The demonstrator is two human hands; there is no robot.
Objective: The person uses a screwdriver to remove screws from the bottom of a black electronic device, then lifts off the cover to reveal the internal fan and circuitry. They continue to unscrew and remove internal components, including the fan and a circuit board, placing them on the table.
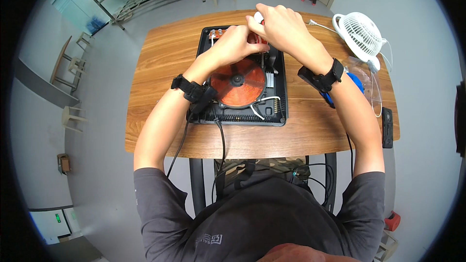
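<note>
On the wooden table (165,68) before me lies an opened induction cooker, its black housing (282,102) exposing a round copper coil (242,91). Both hands are close together over its far right part. My right hand (281,25) is closed round a red-and-white object (258,16), mostly covered by the fingers. My left hand (237,43) curls in beside it, thumb stretched toward the right, fingers closed over reddish parts at the same spot. What it grips is hidden. White leads (268,99) run from the coil at the near side.
A white fan (360,33) stands at the table's right, beside clear plastic packaging (371,80) and a blue object (355,81) partly behind my right forearm. A black bar-shaped item (387,127) lies at the right edge. Black cables (223,140) hang over the near edge.
</note>
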